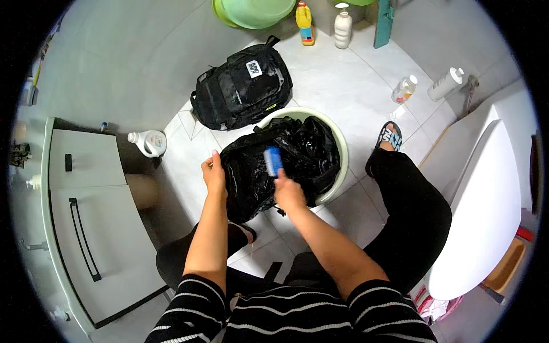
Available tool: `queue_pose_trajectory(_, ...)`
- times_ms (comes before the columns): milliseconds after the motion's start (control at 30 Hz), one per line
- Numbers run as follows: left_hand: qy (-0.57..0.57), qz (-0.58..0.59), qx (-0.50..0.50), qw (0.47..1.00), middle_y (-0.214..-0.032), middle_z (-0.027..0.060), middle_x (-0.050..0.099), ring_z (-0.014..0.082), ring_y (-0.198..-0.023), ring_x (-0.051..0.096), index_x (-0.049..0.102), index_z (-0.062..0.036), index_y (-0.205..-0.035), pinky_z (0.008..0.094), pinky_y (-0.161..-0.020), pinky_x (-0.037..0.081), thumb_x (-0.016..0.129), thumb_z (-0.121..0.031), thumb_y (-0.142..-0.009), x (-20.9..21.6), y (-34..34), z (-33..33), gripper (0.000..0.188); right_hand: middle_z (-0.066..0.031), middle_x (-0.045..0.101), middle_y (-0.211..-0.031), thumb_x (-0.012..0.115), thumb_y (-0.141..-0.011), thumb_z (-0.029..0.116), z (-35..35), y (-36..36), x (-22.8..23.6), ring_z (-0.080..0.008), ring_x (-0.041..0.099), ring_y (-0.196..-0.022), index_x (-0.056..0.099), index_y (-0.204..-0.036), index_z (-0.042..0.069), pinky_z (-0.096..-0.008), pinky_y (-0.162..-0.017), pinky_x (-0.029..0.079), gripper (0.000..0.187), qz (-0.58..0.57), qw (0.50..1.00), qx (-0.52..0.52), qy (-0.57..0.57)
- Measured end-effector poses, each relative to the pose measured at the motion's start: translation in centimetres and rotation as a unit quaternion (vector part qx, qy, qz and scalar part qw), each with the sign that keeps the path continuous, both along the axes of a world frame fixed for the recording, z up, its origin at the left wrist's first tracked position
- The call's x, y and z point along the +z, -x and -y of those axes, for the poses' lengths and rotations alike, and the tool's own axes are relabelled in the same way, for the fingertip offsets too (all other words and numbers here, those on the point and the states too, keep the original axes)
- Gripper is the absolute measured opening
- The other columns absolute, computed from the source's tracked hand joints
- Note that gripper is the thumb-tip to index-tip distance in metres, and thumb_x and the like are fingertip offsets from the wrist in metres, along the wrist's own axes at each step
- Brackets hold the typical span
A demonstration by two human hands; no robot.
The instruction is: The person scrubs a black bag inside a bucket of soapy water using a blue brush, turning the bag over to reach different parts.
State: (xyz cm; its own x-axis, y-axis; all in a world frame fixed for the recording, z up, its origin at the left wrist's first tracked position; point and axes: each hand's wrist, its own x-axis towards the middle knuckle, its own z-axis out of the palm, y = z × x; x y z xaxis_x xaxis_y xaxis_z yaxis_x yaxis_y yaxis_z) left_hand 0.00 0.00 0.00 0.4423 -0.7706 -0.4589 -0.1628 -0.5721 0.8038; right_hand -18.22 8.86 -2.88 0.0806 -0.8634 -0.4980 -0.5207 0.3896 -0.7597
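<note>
A wet black bag (251,171) lies bunched in a pale green basin (343,154) on the floor, its left side spilling over the rim. At that left edge is my left hand (214,172), fingers curled against the fabric and apparently gripping it. My right hand (290,192) is closed round the handle of a blue scrub brush (273,162). The brush head is blurred and lies over the middle of the bag; its bristles are hard to make out. Just beyond the basin, a second black backpack (243,86) lies on the tiles, with a white patch on its front.
A white jug (151,143) stands left, near a white cabinet (94,228). At the back are a green basin (254,12), a yellow bottle (305,26) and a white pump bottle (342,27). Two bottles (405,89) and a white toilet (477,217) are on the right.
</note>
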Motion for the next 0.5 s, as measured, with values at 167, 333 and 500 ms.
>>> queue_pose_trajectory(167,0.013,0.280,-0.053,0.958,-0.135,0.0337,0.029,0.0417,-0.127,0.031,0.016,0.0125,-0.135,0.0412,-0.106,0.026,0.081,-0.056,-0.050,-2.9,2.5,-7.8,0.127,-0.0198,0.064,-0.080,0.037,-0.094,0.034,-1.1,3.1,-2.5,-0.0371,0.063,-0.078,0.040,-0.133,0.020,-0.0508,-0.068,0.049,0.042,-0.152,0.988,0.000,-0.018)
queue_pose_trajectory(333,-0.054,0.245,-0.088,0.964,-0.106,0.0222,0.060,0.0324,-0.100,0.057,0.049,0.0075,-0.115,0.0375,-0.088,0.042,0.073,-0.040,-0.072,-5.8,2.6,-11.0,0.068,-0.0203,0.064,-0.086,0.039,-0.093,0.031,-1.6,2.9,-6.7,-0.0384,0.062,-0.079,0.043,-0.132,0.015,-0.0483,-0.071,0.049,0.042,-0.135,0.979,-0.145,-0.055)
queue_pose_trajectory(500,0.085,0.099,0.059,0.990,-0.076,0.0157,0.062,0.0203,-0.069,0.053,0.060,0.0088,-0.082,0.0380,-0.065,0.045,0.069,-0.026,-0.079,-2.6,0.8,-4.5,0.036,-0.0222,0.062,-0.079,0.044,-0.091,0.030,-2.6,-2.7,0.4,-0.0416,0.061,-0.074,0.044,-0.130,0.020,-0.0499,-0.068,0.048,0.041,-0.008,0.996,-0.070,0.061)
